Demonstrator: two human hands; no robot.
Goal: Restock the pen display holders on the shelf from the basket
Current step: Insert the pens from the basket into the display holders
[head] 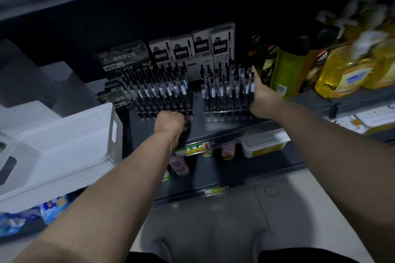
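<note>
— Bracing right holder (226, 94) with my right hand (264, 96), fingers straight and together on its side. Left hand (170, 121) fingers curled at front lip of left holder (162, 96), grip unclear.
— Risk?
— Shove too hard, pens (213, 88) topple. Bottles (284, 70) sit just right of my right fingers. Basket (115, 126) well left of the left fingers.

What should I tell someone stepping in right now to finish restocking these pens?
Left grip: fingers curled at the front of the left pen holder; what it holds is unclear.
Right grip: touching the outer side of the right pen holder, one finger straight.
Basket: left of the shelf; no pens show in it.
Done: both holders look well stocked.
Left: probably fill any gaps and square the holders up.
</note>
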